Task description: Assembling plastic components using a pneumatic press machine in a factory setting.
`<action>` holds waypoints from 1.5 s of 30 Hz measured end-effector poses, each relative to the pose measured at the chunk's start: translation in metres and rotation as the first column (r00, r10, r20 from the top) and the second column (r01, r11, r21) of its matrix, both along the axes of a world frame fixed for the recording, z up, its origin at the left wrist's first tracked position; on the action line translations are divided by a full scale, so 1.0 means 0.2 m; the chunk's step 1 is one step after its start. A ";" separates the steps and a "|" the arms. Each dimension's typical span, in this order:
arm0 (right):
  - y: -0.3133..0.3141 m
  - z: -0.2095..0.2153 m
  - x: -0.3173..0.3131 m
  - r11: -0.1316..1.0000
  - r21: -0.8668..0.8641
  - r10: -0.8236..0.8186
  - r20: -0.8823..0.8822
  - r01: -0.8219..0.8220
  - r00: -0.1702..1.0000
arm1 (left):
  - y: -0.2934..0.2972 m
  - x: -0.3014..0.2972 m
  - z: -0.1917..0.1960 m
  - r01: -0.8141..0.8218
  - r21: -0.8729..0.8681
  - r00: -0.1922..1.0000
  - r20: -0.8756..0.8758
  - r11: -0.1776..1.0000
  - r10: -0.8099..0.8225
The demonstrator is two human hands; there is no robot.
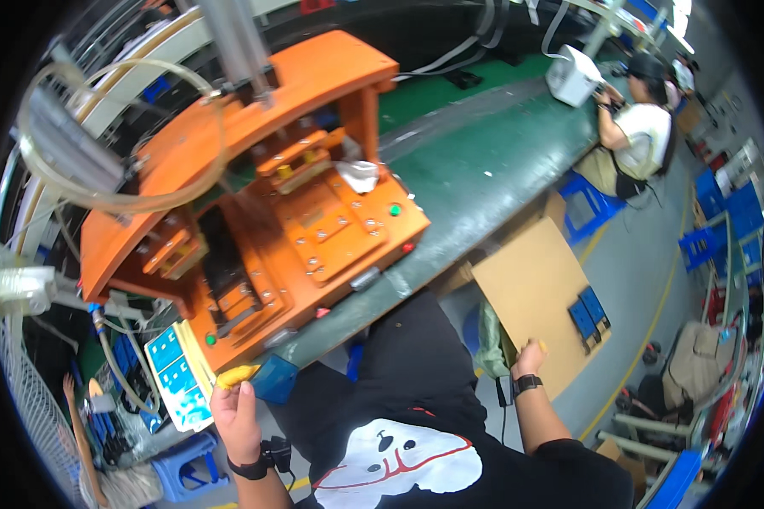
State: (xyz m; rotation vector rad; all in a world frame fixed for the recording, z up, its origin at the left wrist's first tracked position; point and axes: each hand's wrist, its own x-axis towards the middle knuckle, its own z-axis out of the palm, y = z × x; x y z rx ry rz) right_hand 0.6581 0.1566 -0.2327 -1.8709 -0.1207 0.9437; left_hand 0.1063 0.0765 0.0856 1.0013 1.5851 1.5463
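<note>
A small yellow piece (236, 375) lies pinched in the left hand (236, 417) fingers, long axis near level, tip pointing right toward the blue part (275, 378) at the green surface (484, 178) edge. Above stands the orange fixture (314, 212). The right hand (528, 360), fingers closed on another yellow bit (538, 346), hangs off the surface beside the cardboard sheet (530, 297).

Long green workbench (484, 170) with orange press fixture (297, 212) and white box (573, 76) on top

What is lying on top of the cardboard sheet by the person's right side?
Two dark blue flat parts lie side by side on the cardboard sheet. The right hand, holding something yellow, covers its near edge. What is beneath the sheet is hidden.
</note>
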 end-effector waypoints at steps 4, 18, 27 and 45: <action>0.44 1.05 -1.00 0.576 0.637 0.552 0.159 -0.512 0.819 | 0.07 -0.08 0.07 0.067 -0.071 0.991 -0.107 0.995 -0.074; 0.82 1.95 -1.97 -0.656 0.023 0.075 0.997 -0.754 -0.034 | 0.15 -0.34 0.40 0.213 -0.276 0.813 -0.482 0.937 -0.327; 0.90 1.60 -0.59 0.112 0.929 0.901 0.054 -0.351 0.431 | 0.80 -0.60 0.15 0.111 -0.273 0.818 -0.521 0.955 -0.244; 1.65 0.82 -0.42 0.520 0.852 0.657 -0.449 0.068 0.605 | 0.80 -0.72 0.12 -0.144 -0.522 0.861 -0.485 0.840 -0.153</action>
